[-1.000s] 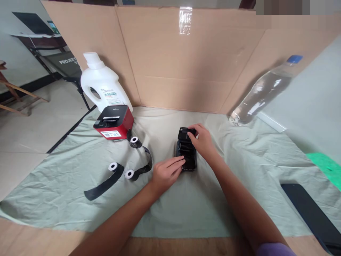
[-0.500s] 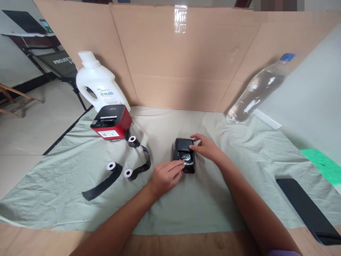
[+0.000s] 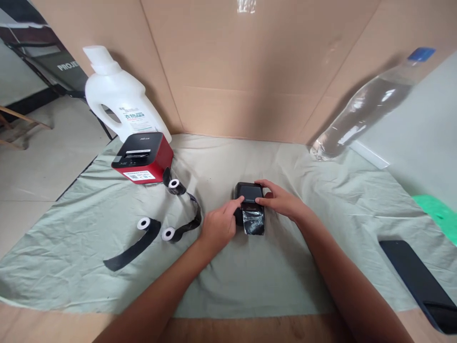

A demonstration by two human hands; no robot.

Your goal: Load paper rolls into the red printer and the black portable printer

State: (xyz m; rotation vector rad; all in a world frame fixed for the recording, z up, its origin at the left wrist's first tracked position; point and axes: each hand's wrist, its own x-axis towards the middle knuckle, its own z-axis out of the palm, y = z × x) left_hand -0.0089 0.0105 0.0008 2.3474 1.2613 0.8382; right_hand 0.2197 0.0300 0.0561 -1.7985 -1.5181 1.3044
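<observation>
A small black portable printer (image 3: 249, 192) lies on the green-grey cloth in front of me, its lid down. A shiny black strip (image 3: 253, 222) hangs from its front. My left hand (image 3: 222, 222) is at the printer's left side, its index finger stretched onto the lid and the other fingers curled; its thumb is hidden. From the right, my right hand (image 3: 280, 199) grips the printer's edge, with thumb and index finger on the lid. To the left lie three rolls of black tape with white cores: a back roll (image 3: 174, 186), a front roll (image 3: 169, 233) and a left roll (image 3: 144, 224).
Back left, a red and black printer (image 3: 144, 157) stands before a white detergent jug (image 3: 123, 102). A cardboard panel (image 3: 232, 62) closes off the back. A clear bottle with a blue cap (image 3: 367, 107) leans at the right. A dark phone (image 3: 416, 281) lies front right.
My left hand has let go of the black strip and moved up, its index finger now on the lid. The strip hangs flatter and further out. The view has tilted down and closer.
</observation>
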